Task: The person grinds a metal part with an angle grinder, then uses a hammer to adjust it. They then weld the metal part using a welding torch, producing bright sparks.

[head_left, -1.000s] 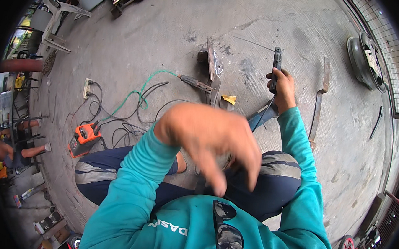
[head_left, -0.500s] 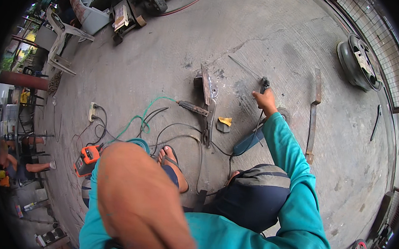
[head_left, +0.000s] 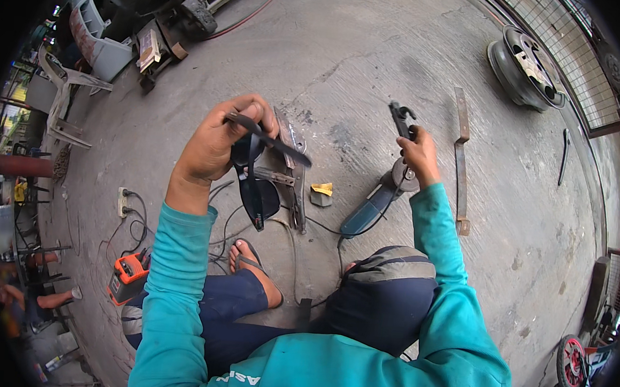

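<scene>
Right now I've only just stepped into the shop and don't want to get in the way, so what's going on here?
A person in a teal long-sleeved top sits on the concrete floor. The left hand holds up a pair of dark sunglasses by one arm. The right hand grips a black tool just above a blue angle grinder lying on the floor. Metal strips lie in front of them, and an orange box with cables sits to the left.

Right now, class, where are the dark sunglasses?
In the head view, the dark sunglasses hang from the raised left hand, left of centre, above the metal pieces on the concrete floor.
</scene>
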{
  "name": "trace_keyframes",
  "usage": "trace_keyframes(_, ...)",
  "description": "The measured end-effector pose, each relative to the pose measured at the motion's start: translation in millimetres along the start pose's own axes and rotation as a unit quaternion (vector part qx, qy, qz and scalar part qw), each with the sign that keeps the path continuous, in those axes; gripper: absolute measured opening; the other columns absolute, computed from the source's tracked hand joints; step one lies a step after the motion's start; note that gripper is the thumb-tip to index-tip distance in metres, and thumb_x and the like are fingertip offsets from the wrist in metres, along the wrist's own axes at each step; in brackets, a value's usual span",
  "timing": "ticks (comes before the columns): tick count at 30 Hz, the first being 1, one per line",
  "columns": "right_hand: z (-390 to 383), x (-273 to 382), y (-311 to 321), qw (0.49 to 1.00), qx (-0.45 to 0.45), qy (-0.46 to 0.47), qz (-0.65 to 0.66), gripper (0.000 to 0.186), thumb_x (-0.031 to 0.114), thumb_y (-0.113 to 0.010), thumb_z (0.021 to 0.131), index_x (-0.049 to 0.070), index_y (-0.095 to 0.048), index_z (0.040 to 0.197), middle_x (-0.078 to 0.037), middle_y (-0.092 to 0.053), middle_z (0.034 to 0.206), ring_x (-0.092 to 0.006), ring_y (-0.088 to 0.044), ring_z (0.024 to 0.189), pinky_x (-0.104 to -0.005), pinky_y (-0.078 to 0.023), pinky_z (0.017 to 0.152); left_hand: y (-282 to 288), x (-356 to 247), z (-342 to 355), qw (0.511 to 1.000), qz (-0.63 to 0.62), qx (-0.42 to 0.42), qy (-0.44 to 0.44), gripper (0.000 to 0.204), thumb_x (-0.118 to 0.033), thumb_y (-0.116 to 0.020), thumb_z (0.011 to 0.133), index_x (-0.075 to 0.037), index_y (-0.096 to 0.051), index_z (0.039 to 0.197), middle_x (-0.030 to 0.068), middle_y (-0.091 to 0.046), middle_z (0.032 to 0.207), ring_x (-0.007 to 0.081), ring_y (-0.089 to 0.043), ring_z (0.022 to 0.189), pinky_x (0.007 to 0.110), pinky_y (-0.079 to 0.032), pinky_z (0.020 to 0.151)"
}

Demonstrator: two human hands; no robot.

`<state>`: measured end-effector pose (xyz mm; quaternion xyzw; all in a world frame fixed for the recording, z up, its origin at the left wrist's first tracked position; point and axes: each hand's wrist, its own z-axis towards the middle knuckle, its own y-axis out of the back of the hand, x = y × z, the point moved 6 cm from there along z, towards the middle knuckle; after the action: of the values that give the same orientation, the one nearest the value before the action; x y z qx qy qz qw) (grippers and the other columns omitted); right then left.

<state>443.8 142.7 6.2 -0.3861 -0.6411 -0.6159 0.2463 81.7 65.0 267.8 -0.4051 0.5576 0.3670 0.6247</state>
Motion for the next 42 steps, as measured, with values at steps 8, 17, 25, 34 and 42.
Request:
trace_keyframes(8,-143.4,-165.4,87.1,0.967,-0.193,-0.151,-0.061,0.055,0.024,-0.07,0.089,-0.007,-0.057,0.133,-0.029,-0.069,0.117,-0.0432,-0.067,0.111,-0.0481,-0.051,0.095,-55.5,133.2,11.8,0.942,-0.158,0.018,0.294,0.034,-0.034,-0.058,0.106,-0.002,-0.066,0.097,0.0114,-0.069,0.08,0.0184,-0.067,0.073,0.031,-0.055,0.068)
trace_keyframes(17,-168.2,9.1,137.1,0.997,-0.003,-0.036,0.071,0.049,0.023,-0.082,0.085,-0.004,-0.069,0.124,-0.014,-0.072,0.105,-0.0208,-0.068,0.093,-0.0344,-0.054,0.083,-146.6,153.6,24.0,0.909,-0.141,0.164,0.357,0.028,-0.024,-0.066,0.1,0.004,-0.065,0.1,0.0106,-0.07,0.083,0.0192,-0.071,0.07,0.031,-0.057,0.065)
trace_keyframes(25,-147.9,173.1,135.4,0.939,0.186,0.217,0.191,0.025,0.021,-0.059,0.107,-0.002,-0.067,0.101,-0.003,-0.064,0.083,-0.0093,-0.057,0.075,-0.0252,-0.044,0.066,-184.2,114.7,45.2,0.945,-0.116,0.233,0.196,0.035,-0.03,-0.063,0.103,0.003,-0.067,0.115,0.0118,-0.069,0.107,0.0192,-0.07,0.083,0.033,-0.058,0.072)
trace_keyframes(34,-182.9,226.7,182.5,0.935,0.036,0.221,0.274,0.025,0.015,-0.074,0.094,-0.002,-0.063,0.108,-0.01,-0.066,0.082,-0.0128,-0.061,0.071,-0.0272,-0.048,0.065,-111.2,-4.9,24.0,0.98,0.132,0.144,-0.045,0.02,-0.014,-0.075,0.085,-0.001,-0.07,0.099,0.0136,-0.066,0.103,0.0216,-0.064,0.097,0.035,-0.051,0.081)
trace_keyframes(42,-229.3,275.5,211.0,0.74,0.012,0.534,0.408,0.032,0.022,-0.078,0.093,0.01,-0.053,0.108,-0.013,-0.066,0.089,-0.0149,-0.058,0.059,-0.0248,-0.047,0.048,-112.1,-107.9,-28.4,0.924,-0.025,0.086,-0.372,0.03,-0.042,-0.066,0.101,-0.014,-0.062,0.094,0.0085,-0.056,0.102,0.0201,-0.054,0.083,0.033,-0.053,0.07)
